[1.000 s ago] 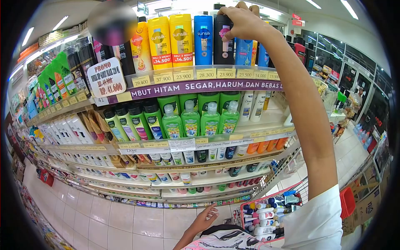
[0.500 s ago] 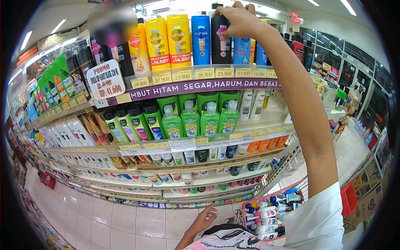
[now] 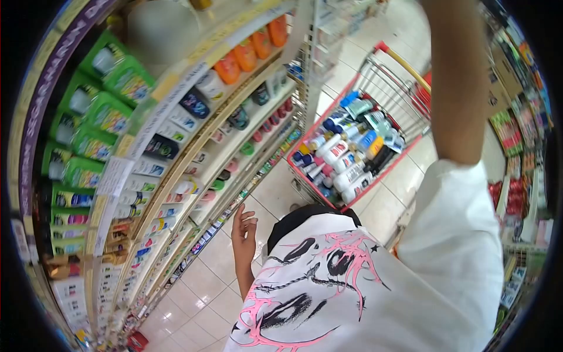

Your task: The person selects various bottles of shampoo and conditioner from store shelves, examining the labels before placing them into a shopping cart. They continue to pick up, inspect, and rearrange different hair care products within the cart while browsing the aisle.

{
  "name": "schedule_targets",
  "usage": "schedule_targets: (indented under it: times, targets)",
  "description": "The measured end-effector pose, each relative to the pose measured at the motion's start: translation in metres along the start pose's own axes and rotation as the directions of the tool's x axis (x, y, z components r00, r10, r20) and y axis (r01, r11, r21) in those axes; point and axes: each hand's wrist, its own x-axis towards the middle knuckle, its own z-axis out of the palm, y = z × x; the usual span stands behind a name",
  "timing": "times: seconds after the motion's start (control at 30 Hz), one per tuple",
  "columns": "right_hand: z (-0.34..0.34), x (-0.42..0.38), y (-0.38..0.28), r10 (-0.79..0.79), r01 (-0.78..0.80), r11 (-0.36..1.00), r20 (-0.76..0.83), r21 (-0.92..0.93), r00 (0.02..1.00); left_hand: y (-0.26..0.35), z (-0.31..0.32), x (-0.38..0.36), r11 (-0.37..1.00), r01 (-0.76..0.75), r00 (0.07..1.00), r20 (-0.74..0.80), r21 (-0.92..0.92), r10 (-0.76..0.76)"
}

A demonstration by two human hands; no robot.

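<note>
My left hand [image 3: 244, 229] hangs low beside my printed white shirt, its fingers apart and holding nothing. My right arm [image 3: 458, 88] reaches up past the top edge, so the hand itself is out of view. Ahead of me stands a shopping cart [image 3: 358, 193] with a red rim, filled with many bottles and tubes. Among them are white roll-on bottles [image 3: 335, 151] and a blue bottle [image 3: 366, 141]. Green bottles [image 3: 97, 144] line the shelf on the left.
Tiered shelves [image 3: 182, 170] of toiletries run along the left. Orange bottles [image 3: 244, 57] stand near their upper end. On the right are another rack [image 3: 531, 193] of packets and a cardboard box [image 3: 507, 73]. A red basket [image 3: 138, 340] sits on the tiled floor at lower left.
The view has swung down and right, bringing the cart to the middle. My right hand, earlier on a dark bottle on the top shelf, has left the frame. My left hand stays low and open.
</note>
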Motion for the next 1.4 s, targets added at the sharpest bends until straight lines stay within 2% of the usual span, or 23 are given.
schedule_targets:
  times: [0.1,0.13,0.17,0.2,0.23,0.3,0.33,0.43,0.5,0.6,0.63,0.67,0.7,0.73,0.77,0.8,0.83,0.93,1.0,1.1,1.13,1.2,1.4]
  targets:
    - [0.017,-0.126,0.019,0.506,-0.501,0.863,0.146,-0.07,0.85,-0.017,0.0,0.011,0.997,0.003,0.995,0.096,0.079,-0.01]
    - [0.025,-0.191,0.043,0.666,-0.616,0.739,0.16,-0.272,0.728,-0.009,0.004,0.016,0.988,-0.002,0.99,0.142,0.154,-0.02]
    - [0.031,-0.244,0.037,0.788,-0.653,0.61,0.257,-0.449,0.559,-0.002,0.006,0.022,0.98,0.001,0.984,0.175,0.2,-0.036]
    - [0.041,-0.333,0.037,0.767,-0.384,0.573,0.309,-0.724,0.562,0.003,0.008,0.028,0.97,-0.022,0.978,0.209,0.242,-0.03]
    - [0.04,-0.422,0.03,0.847,-0.544,0.525,0.462,-0.654,0.263,0.007,0.011,0.038,0.959,-0.054,0.971,0.237,0.279,-0.014]
    - [0.022,-0.455,-0.027,0.767,-0.848,0.267,0.634,-0.457,-0.099,0.012,0.017,0.058,0.953,-0.045,0.97,0.241,0.301,-0.03]
    - [0.019,-0.478,-0.051,0.803,-0.917,0.238,0.596,-0.32,0.0,0.015,0.022,0.066,0.946,-0.036,0.971,0.237,0.324,-0.044]
    - [0.01,-0.488,-0.063,0.851,-0.935,0.061,0.507,-0.35,-0.134,0.022,0.046,0.088,0.943,-0.084,0.965,0.261,0.323,-0.003]
    - [0.023,-0.487,-0.039,0.897,-0.979,0.034,0.439,-0.201,-0.059,0.037,0.07,0.097,0.92,-0.101,0.958,0.286,0.379,-0.012]
    - [0.066,-0.489,0.036,0.934,-0.998,0.05,0.352,0.049,0.064,0.069,0.117,0.101,0.896,-0.157,0.916,0.4,0.416,-0.026]
    - [0.09,-0.498,0.069,0.948,-0.988,-0.017,0.316,0.157,0.034,0.073,0.136,0.107,0.891,-0.151,0.923,0.384,0.428,-0.028]
    - [0.111,-0.502,0.108,0.972,-0.995,0.103,0.213,0.004,0.102,0.075,0.152,0.112,0.904,-0.207,0.879,0.476,0.375,0.004]
    - [0.113,-0.469,0.134,0.971,-0.989,0.002,0.236,0.146,0.037,0.074,0.165,0.11,0.914,-0.248,0.832,0.554,0.321,0.031]
    - [0.157,-0.509,0.186,0.961,-0.958,0.273,0.03,0.084,0.277,0.065,0.176,0.106,0.91,-0.224,0.854,0.52,0.349,0.011]
    - [0.166,-0.495,0.219,0.986,-0.988,0.131,0.097,0.079,0.138,0.053,0.184,0.108,0.896,-0.264,0.843,0.537,0.356,0.035]
    - [0.181,-0.496,0.249,0.988,-0.983,0.129,0.071,0.131,0.14,0.049,0.194,0.118,0.878,-0.321,0.82,0.568,0.355,0.07]
    - [0.202,-0.513,0.282,0.966,-0.964,0.258,-0.006,0.067,0.258,0.05,0.203,0.111,0.894,-0.19,0.892,0.453,0.405,-0.016]
    - [0.212,-0.483,0.304,0.988,-0.982,0.154,0.0,0.111,0.155,0.043,0.215,0.076,0.912,-0.079,0.976,0.217,0.401,-0.011]
    - [0.21,-0.464,0.299,0.999,-0.983,0.01,0.053,-0.186,0.0,0.038,0.216,0.04,0.943,0.125,0.99,0.022,0.308,-0.139]
    - [0.213,-0.475,0.305,0.985,-0.995,0.021,0.172,-0.101,0.003,0.023,0.213,-0.005,0.892,0.279,0.958,-0.036,0.355,-0.285]
    - [0.218,-0.481,0.301,0.988,-0.988,0.14,0.069,-0.062,0.136,0.022,0.214,-0.014,0.891,0.284,0.957,-0.046,0.353,-0.286]
    - [0.216,-0.494,0.307,0.987,-0.988,0.152,0.045,-0.009,0.151,0.019,0.217,-0.028,0.848,0.366,0.928,-0.08,0.383,-0.364]
    - [0.154,-0.49,0.276,0.984,-0.954,0.173,0.004,0.244,0.18,0.032,0.251,0.005,0.879,0.317,0.948,-0.084,0.356,-0.308]
